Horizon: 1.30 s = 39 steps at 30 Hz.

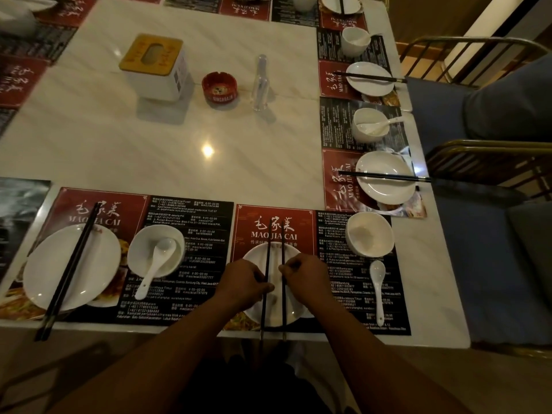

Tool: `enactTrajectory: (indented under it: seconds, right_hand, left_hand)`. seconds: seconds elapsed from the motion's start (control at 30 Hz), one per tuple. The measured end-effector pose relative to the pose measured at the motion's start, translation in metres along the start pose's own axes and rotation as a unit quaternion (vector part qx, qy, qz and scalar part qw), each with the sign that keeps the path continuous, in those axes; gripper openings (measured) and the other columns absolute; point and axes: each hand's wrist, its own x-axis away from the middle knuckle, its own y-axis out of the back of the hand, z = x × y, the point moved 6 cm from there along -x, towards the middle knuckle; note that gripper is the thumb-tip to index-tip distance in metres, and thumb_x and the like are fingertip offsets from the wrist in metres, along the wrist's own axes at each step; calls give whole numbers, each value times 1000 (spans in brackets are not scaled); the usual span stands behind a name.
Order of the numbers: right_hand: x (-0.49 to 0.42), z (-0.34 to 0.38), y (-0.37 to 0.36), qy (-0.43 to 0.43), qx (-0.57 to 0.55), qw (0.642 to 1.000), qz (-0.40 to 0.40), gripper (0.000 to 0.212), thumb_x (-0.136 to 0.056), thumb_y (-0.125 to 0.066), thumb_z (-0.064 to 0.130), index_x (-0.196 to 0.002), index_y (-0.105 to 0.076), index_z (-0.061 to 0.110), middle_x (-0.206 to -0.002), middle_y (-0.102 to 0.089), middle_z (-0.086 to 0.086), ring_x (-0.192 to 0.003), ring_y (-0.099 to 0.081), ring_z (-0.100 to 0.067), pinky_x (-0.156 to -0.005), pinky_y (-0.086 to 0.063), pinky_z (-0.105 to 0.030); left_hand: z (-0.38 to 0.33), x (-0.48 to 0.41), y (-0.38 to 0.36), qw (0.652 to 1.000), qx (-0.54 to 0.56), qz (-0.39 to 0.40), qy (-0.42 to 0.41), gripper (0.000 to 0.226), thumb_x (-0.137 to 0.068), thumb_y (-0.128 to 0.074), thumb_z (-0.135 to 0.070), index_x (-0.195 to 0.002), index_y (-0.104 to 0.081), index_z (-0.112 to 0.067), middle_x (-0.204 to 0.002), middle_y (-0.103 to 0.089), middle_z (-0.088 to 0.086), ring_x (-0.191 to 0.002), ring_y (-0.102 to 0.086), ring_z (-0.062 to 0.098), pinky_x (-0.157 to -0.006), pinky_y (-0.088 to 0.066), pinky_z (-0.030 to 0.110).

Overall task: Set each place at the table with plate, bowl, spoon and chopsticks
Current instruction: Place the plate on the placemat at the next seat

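At the near edge, a white plate (288, 312) lies on a red and black placemat (301, 231). Two dark chopsticks lie across it, a little apart. My left hand (243, 283) pinches the left chopstick (268, 252). My right hand (301, 274) pinches the right chopstick (283, 243). An empty white bowl (369, 233) stands to the right of the plate, and a white spoon (378, 289) lies on the mat below the bowl.
To the left is a set place: plate (53, 270) with chopsticks (70, 270), bowl (156, 246) holding a spoon. Two more set places line the right edge. A tissue box (155, 68), red ashtray (219, 86) and clear bottle (260, 82) stand mid-table. Chairs (478, 162) sit at right.
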Motion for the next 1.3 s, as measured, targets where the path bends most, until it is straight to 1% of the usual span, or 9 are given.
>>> enactTrajectory:
  seconds: [0.1,0.23,0.33,0.43,0.6,0.7,0.87,1.07,1.3]
  right_hand:
    - [9,2,-1,9,28,999,-22,31,-85,-73,41,-108,-67,20,-95,-71,5,-92,-65,-11,-82,-55,-32]
    - [23,5,-7,27,62,998,-4,35,-84,-72,36,-113,-55,25,-86,-68,5,-78,-62,-7,-63,-47,-25]
    - [28,4,-13,30,69,997,6,34,-85,-69,22,-115,-54,23,-82,-69,4,-73,-66,-10,-65,-58,-34]
    - [27,3,-16,17,66,998,3,31,-87,-68,22,-116,-59,23,-88,-70,4,-75,-66,-10,-70,-60,-38]
    - [28,5,-19,14,62,998,-8,35,-86,-70,41,-114,-57,24,-80,-69,7,-76,-66,-9,-73,-58,-36]
    - [33,8,-22,2,78,997,-9,56,-76,-75,57,-115,-53,24,-94,-68,6,-87,-64,-11,-70,-49,-28]
    - [37,8,-27,-14,78,997,13,51,-77,-80,38,-117,-53,20,-102,-68,1,-88,-62,-12,-57,-38,-18]
    - [34,3,-27,-27,70,997,11,45,-78,-80,33,-114,-56,20,-98,-69,0,-91,-65,-15,-77,-56,-31]
    - [34,4,-26,-28,57,998,8,44,-79,-80,30,-116,-58,20,-98,-68,1,-91,-65,-15,-79,-58,-33]
  left_hand:
    - [-1,-1,6,998,-56,-24,-26,26,-78,-80,-45,-84,-78,-19,-71,-73,-6,-64,-67,2,-76,-60,31]
    - [4,3,20,995,-50,-70,-48,37,-80,-80,-39,-111,-70,-19,-86,-74,-7,-75,-66,1,-80,-58,30]
    - [11,4,33,989,-63,-119,-61,34,-83,-77,-32,-115,-68,-21,-92,-71,-9,-80,-63,3,-84,-55,29]
    - [22,2,41,985,-73,-142,-64,35,-81,-78,-30,-113,-68,-22,-100,-65,-5,-86,-59,8,-79,-52,27]
    - [38,0,41,993,2,-114,-25,31,-82,-78,-22,-111,-66,-23,-95,-65,-8,-81,-65,9,-76,-60,33]
    - [45,-4,38,995,51,-80,-10,31,-84,-77,-19,-113,-66,-18,-93,-70,-4,-76,-70,11,-75,-62,38]
    - [49,-7,39,995,89,-52,0,32,-83,-78,-15,-113,-67,-18,-89,-73,0,-69,-72,13,-68,-63,35]
    - [49,-7,41,993,114,-37,1,32,-84,-77,-12,-114,-66,-18,-91,-73,3,-67,-73,14,-60,-62,29]
    - [49,-8,43,994,106,-35,-3,32,-83,-78,-12,-112,-67,-19,-88,-72,2,-65,-73,13,-62,-63,33]
